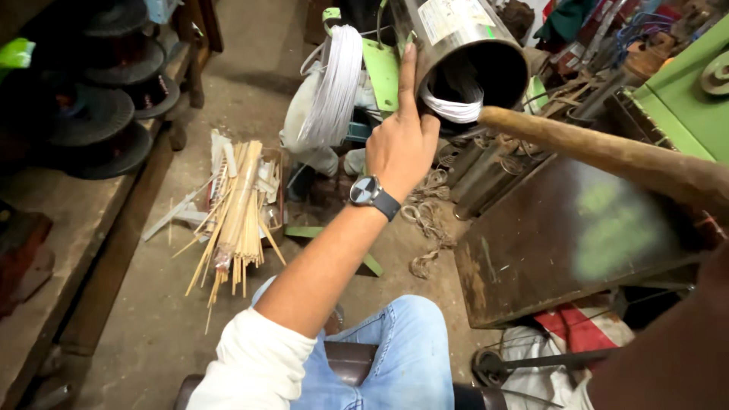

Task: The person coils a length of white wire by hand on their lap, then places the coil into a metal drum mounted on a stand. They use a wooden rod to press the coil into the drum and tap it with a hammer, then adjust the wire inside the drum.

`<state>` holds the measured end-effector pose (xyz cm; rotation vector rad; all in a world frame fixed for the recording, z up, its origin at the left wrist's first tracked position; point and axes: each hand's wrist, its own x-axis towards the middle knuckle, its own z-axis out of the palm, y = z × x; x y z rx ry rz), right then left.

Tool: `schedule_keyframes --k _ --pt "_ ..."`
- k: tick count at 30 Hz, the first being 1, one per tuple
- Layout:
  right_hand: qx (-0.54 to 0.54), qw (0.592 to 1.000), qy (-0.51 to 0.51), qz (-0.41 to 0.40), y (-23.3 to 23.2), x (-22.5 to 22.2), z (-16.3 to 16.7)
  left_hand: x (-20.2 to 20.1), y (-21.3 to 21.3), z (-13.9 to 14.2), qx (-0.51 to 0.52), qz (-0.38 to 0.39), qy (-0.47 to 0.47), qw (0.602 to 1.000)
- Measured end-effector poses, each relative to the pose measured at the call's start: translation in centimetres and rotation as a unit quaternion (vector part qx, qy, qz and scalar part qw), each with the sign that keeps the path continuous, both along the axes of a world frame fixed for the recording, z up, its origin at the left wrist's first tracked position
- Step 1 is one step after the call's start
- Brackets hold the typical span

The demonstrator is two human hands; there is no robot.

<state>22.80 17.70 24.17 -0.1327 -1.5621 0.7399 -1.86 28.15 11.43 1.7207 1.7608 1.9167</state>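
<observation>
While right hand (710,228) sits mostly out of frame, grip can't be judged — wooden handle (607,152) angles from there toward steel cylinder (467,53). Left hand (401,144) clasps cylinder rim, white wire coil (453,106) inside. Risk: mistimed swing strikes fingers, or cylinder slips — nicks winding.

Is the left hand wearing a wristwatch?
Yes, a dark round wristwatch sits on the wrist just below the left hand, which holds a shiny metal cylinder.
</observation>
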Motion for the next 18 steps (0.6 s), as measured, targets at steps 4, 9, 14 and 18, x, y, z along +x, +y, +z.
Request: schedule_keyframes --k 4,9,14,18 --pt "-0.004 1.0 -0.014 -0.002 1.5 -1.1 0.2 -0.5 0.6 0.5 -0.004 -0.008 0.04 0.999" --pt "-0.001 1.0 -0.027 0.004 2.3 -2.2 0.4 -1.4 1.0 3.4 0.003 -0.007 0.184 0.983" --pt "-0.011 0.999 -0.036 0.002 2.2 -1.7 0.9 -1.5 -0.2 6.5 -0.033 0.022 0.302 0.953" --pt "-0.012 0.999 -0.036 0.014 2.1 -1.0 1.4 0.3 -3.6 5.5 0.133 0.177 0.332 0.917"
